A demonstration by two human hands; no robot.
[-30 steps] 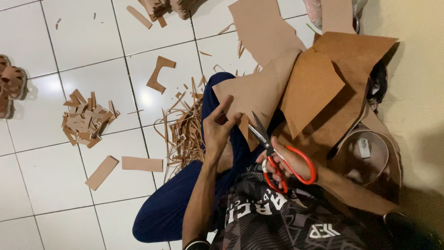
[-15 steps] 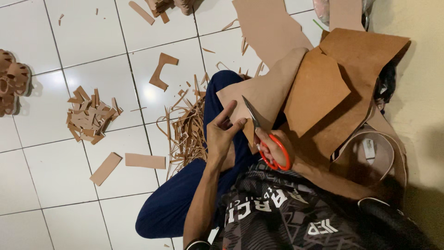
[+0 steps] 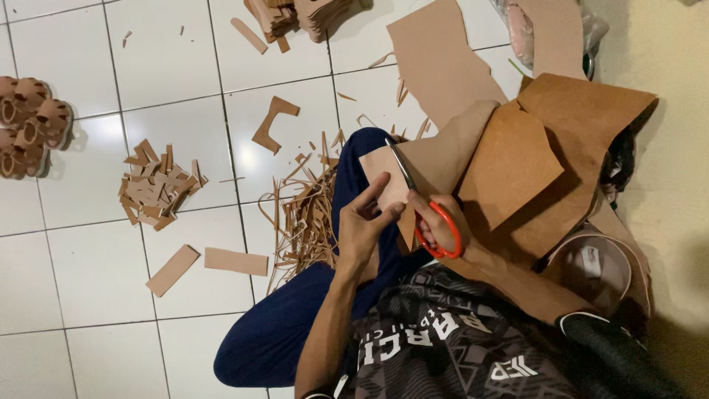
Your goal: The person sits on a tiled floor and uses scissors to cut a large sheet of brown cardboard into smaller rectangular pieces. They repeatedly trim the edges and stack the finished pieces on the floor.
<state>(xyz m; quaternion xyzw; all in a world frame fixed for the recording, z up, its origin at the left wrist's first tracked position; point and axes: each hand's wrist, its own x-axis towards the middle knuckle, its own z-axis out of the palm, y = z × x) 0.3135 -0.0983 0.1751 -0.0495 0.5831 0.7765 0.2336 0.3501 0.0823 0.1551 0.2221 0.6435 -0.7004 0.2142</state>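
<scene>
A person sits on a white tiled floor [image 3: 88, 295] beside a pale yellow wall [image 3: 672, 170], one leg in dark blue trousers stretched across the tiles. The right hand [image 3: 443, 222] is clamped through the red loops of the scissors [image 3: 421, 207], whose blades point away from the body and lie along the edge of a tan sheet [image 3: 436, 159]. The left hand [image 3: 365, 222] pinches that sheet just beside the blades, fingers spread, so the two hands sit close together over the lap. A darker brown sheet [image 3: 569, 148] is draped over the lap behind them.

A tangle of thin strips [image 3: 303, 214] lies against the leg. Farther out on the floor are a heap of small offcuts [image 3: 155, 188], two flat rectangles [image 3: 207, 264], a notched scrap [image 3: 273, 122], a large pale sheet [image 3: 436, 59] and a stack of cut pieces [image 3: 303, 15] at the top edge. Round brown pieces [image 3: 29, 122] sit at the left edge.

Compared with half a second ago, the scissors have shifted a little: the blades now lie further along the tan sheet's edge and the left hand's fingers are more spread. The scraps on the floor lie as before.
</scene>
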